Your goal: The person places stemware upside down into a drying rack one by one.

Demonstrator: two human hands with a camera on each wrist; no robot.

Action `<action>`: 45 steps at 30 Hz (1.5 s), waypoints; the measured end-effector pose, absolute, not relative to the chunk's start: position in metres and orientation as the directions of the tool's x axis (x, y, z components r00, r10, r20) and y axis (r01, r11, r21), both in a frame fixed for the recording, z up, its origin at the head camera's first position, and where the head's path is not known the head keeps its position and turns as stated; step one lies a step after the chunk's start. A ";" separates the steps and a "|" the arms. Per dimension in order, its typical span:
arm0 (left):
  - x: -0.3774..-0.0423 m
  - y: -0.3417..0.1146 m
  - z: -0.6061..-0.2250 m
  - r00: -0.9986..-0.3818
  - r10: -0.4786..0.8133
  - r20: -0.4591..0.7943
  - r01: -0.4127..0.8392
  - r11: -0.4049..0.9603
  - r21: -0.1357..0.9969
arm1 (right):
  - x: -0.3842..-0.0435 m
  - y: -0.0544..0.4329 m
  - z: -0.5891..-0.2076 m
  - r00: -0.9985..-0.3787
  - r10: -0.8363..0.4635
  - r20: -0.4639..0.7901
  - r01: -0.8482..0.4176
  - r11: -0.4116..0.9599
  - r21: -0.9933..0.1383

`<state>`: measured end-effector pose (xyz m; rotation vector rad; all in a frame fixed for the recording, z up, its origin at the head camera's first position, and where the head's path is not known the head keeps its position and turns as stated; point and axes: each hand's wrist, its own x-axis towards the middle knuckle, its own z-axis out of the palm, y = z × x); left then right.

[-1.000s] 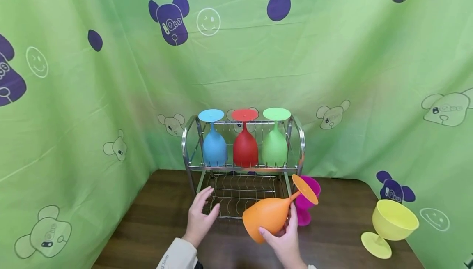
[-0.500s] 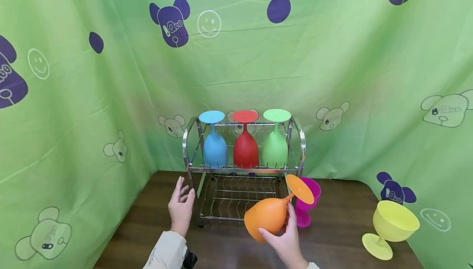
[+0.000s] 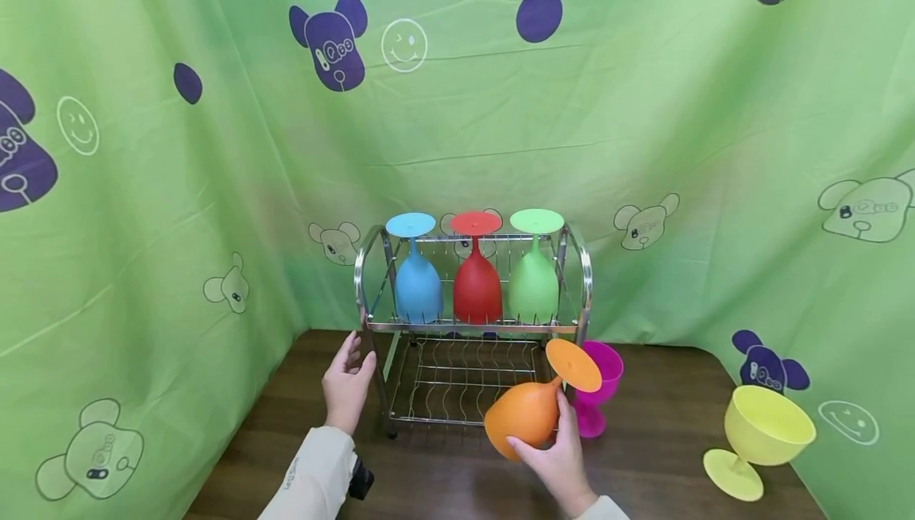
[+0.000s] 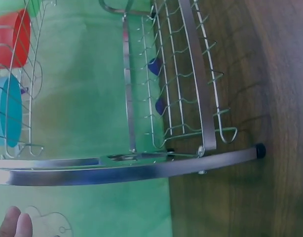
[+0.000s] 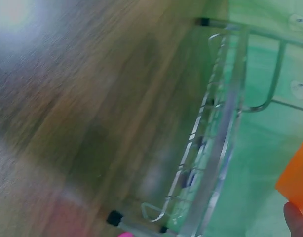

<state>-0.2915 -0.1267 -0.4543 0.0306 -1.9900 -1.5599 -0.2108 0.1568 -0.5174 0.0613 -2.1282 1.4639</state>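
My right hand (image 3: 556, 455) grips an orange goblet (image 3: 525, 417) by its bowl, tilted with the mouth down to the left and the foot up to the right. It hangs before the lower right of a two-tier metal dish rack (image 3: 472, 328). In the right wrist view only a corner of the orange goblet (image 5: 297, 180) and a fingertip show. My left hand (image 3: 346, 385) is beside the rack's left legs, fingers loosely bent and holding nothing. On the upper tier, a blue goblet (image 3: 418, 290), a red goblet (image 3: 477, 290) and a light green goblet (image 3: 533, 290) stand upside down.
A magenta goblet (image 3: 600, 369) stands upright by the rack's right side, partly hidden by the orange one. Farther right, a yellow goblet (image 3: 768, 425) is upright on the dark wooden table (image 3: 658, 401). Green patterned cloth (image 3: 457, 107) hangs behind and at the sides.
My left hand has moved left, from in front of the lower tier to the rack's side. In my right hand the orange goblet has turned slightly, its foot swinging left and toward the camera.
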 end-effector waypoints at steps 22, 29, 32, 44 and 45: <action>-0.318 -0.124 -0.452 -0.860 -0.361 0.359 0.315 0.177 0.932 | -0.260 0.162 -0.544 -0.699 0.123 0.704 -0.439 0.703 -0.560; -0.319 -0.130 -0.452 -0.876 -0.343 0.338 0.291 0.181 0.939 | -0.269 0.166 -0.546 -0.771 0.117 0.626 -0.355 0.736 -0.576; -0.319 -0.129 -0.451 -0.879 -0.338 0.336 0.288 0.184 0.940 | -0.274 0.166 -0.545 -0.771 0.111 0.627 -0.350 0.749 -0.562; -0.315 -0.129 -0.449 -0.885 -0.316 0.342 0.290 0.200 0.936 | -0.284 0.171 -0.552 -0.818 0.082 0.570 -0.274 0.814 -0.511; -0.318 -0.131 -0.454 -0.884 -0.319 0.342 0.288 0.205 0.936 | -0.284 0.171 -0.552 -0.826 0.086 0.557 -0.263 0.815 -0.516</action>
